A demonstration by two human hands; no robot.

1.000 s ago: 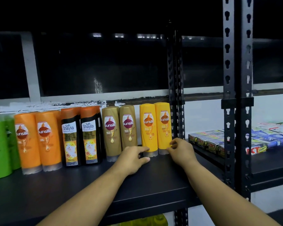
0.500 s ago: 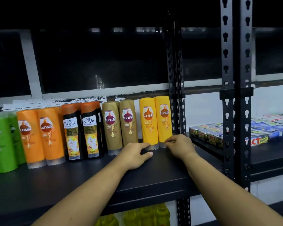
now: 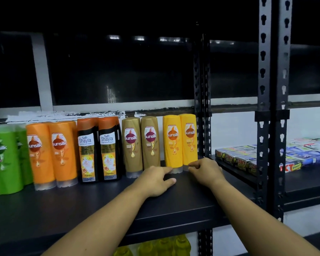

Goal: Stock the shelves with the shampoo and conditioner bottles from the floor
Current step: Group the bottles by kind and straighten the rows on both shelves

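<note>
Here, two yellow bottles (image 3: pixel 172 143) are seen standing at the right end of a row along the back of a black shelf (image 3: pixel 100 204), just beside the perforated rear post (image 3: pixel 201 108). Each is set cap down with its long axis vertical and its Sunsilk label turned to the front. The bodies are smooth, flattened ovals of glossy plastic, and the caps are clear. The left hand (image 3: pixel 155 179) is laid palm down on the shelf with its fingers straight and spread, the forefinger tip touching the clear cap of the left bottle of the pair. The right hand (image 3: pixel 206 170) is held at the foot of the right one with its fingers curled in; whether the cap is pinched or merely touched cannot be told. To the left, in the same upright, label-forward manner, are ranged two tan bottles (image 3: pixel 132 146), two black bottles (image 3: pixel 87 150) with orange tops marked Safi Shayla, orange bottles (image 3: pixel 62 154) and, blurred at the frame edge, green bottles (image 3: pixel 2 157). The shelf surface is matt and smooth. On the neighbouring shelf to the right, beyond a slotted metal upright (image 3: pixel 272 108), flat cartons (image 3: pixel 236 157) are laid in rows. Below the shelf edge, the tops of translucent yellow containers (image 3: pixel 163 244) are partly shown.
</note>
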